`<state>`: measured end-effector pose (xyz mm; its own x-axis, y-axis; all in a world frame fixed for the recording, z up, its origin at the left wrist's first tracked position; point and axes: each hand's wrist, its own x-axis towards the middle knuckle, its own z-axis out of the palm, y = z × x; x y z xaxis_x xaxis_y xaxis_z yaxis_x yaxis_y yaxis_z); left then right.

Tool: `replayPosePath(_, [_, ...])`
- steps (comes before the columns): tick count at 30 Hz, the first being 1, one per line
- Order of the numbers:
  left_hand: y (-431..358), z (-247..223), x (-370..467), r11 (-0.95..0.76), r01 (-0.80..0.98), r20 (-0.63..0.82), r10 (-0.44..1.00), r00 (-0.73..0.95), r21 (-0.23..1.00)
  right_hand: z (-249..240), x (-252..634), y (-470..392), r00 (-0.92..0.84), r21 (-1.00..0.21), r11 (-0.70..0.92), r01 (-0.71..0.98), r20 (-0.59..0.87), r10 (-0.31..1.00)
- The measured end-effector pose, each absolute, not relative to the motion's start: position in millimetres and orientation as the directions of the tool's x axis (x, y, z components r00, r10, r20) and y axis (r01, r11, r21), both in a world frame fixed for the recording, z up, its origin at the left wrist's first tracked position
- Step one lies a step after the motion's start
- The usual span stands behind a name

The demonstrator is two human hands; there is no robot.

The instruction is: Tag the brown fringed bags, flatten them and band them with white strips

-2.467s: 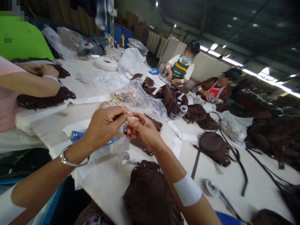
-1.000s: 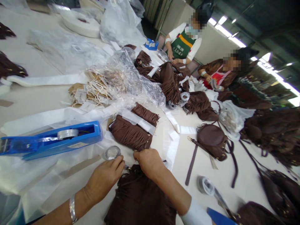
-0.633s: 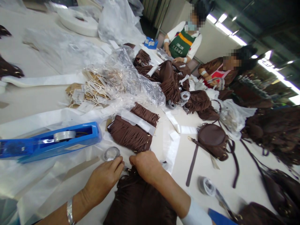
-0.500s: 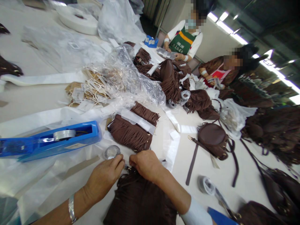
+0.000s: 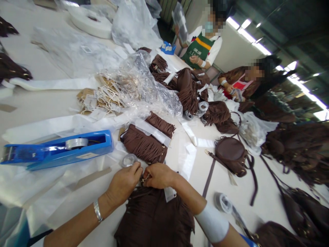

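A dark brown fringed handbag (image 5: 156, 219) lies on the table right in front of me. At its top edge, both hands meet around a small metal clasp (image 5: 142, 179). My right hand (image 5: 159, 176) pinches at this clasp, fingers closed. Against it from the left, my left hand (image 5: 124, 185) has thumb and fingers pressed together; what they grip is hidden. A pale tag (image 5: 170, 194) shows on the bag below my right wrist. Just beyond my left fingers lies a roll of clear tape (image 5: 129, 160). Behind the hands rests another fringed bag (image 5: 144, 144) with a white wrap across it.
A blue tape dispenser (image 5: 97, 147) stands at left. Beyond it lie a heap of stringed tags (image 5: 110, 94) and clear plastic (image 5: 159, 97). On the right are a small round bag (image 5: 230, 152) and a tape roll (image 5: 223, 202). Two people (image 5: 203, 48) work across the table.
Both hands have come closer together at the clasp, and the pale tag now shows under my right wrist. Across the table, one person has raised a clear plastic packet.
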<state>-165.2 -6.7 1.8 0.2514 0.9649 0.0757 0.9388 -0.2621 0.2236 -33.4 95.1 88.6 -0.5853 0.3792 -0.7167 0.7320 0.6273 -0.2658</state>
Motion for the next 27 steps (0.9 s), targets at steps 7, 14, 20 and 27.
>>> replayPosePath(7, [-17.1,-12.2,-167.3,-0.256,0.925,0.201,0.958,0.204,0.282,79.4,-41.6,84.5,-0.519,-0.166,0.599,0.783,-0.706,0.482])
replayPosePath(14, [-61.7,-15.4,-162.0,-0.190,0.872,0.193,0.975,0.113,0.451,75.4,-37.2,89.2,-0.491,-0.207,0.524,0.826,-0.720,0.491])
replayPosePath(20, [-60.0,-16.7,-146.4,-0.136,0.915,0.146,0.986,0.086,0.381,72.8,-37.1,89.7,-0.483,-0.236,0.480,0.845,-0.723,0.494])
replayPosePath(27, [-54.3,-7.0,-138.2,0.054,0.882,0.075,0.992,-0.101,0.468,70.8,-35.4,92.9,-0.501,-0.302,0.440,0.846,-0.732,0.462])
